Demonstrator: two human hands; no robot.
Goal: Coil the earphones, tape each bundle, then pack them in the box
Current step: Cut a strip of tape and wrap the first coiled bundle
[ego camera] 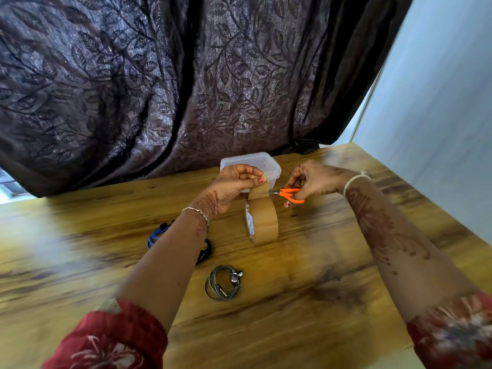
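Observation:
A roll of brown tape (263,219) hangs above the wooden table (319,262) from its pulled-out strip. My left hand (237,182) pinches the end of that strip. My right hand (316,179) holds orange-handled scissors (288,194) with the blades at the strip. A grey coiled earphone (223,286) lies near the front. A blue coiled earphone (155,234) and a black one (205,251) lie partly hidden behind my left forearm. A clear plastic box (255,162) stands at the back behind my hands.
A dark leaf-patterned curtain (186,75) hangs behind the table's far edge. A pale wall (439,102) runs along the right side of the table.

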